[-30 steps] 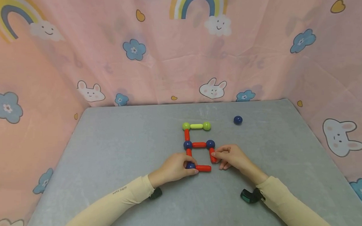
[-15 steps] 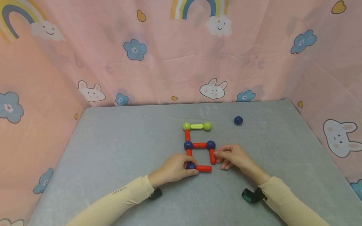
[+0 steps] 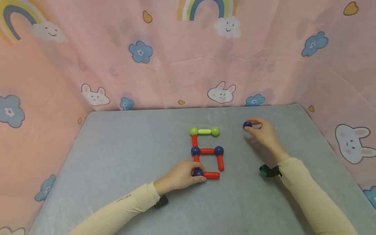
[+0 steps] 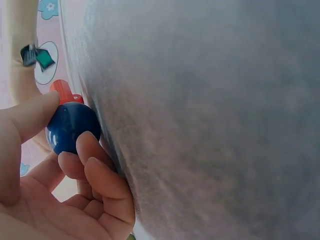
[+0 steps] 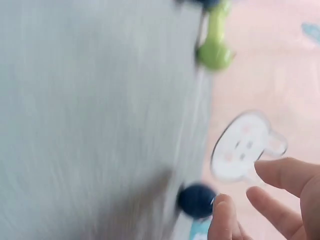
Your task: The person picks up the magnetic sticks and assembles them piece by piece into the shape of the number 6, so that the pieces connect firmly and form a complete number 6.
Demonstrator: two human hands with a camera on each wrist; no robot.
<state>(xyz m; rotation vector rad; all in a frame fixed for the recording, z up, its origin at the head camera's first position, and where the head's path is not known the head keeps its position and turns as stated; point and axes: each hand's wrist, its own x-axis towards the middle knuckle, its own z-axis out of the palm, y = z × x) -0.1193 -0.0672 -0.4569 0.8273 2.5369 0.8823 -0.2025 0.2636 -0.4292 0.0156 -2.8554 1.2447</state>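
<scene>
My left hand (image 3: 181, 174) grips a blue ball (image 4: 74, 126) at the near-left corner of a stick-and-ball figure, thumb and fingers around it. A red stick (image 3: 211, 175) runs right from that ball. Another red stick (image 3: 220, 162) comes down from a blue ball (image 3: 219, 150) on the figure's right side; its near end is bare. My right hand (image 3: 264, 134) is at a loose blue ball (image 5: 196, 201) at the back right. Its fingers are spread about that ball in the right wrist view, with one fingertip (image 5: 223, 207) right beside it.
At the figure's far end, a light green stick (image 3: 204, 131) joins two green balls, the right one (image 3: 215, 131) nearest the loose ball. A pink patterned curtain (image 3: 174, 73) stands behind the grey table (image 3: 129, 140).
My right hand has left the red stick on the figure's right side and moved back and right to the loose blue ball. The left hand has stayed in place.
</scene>
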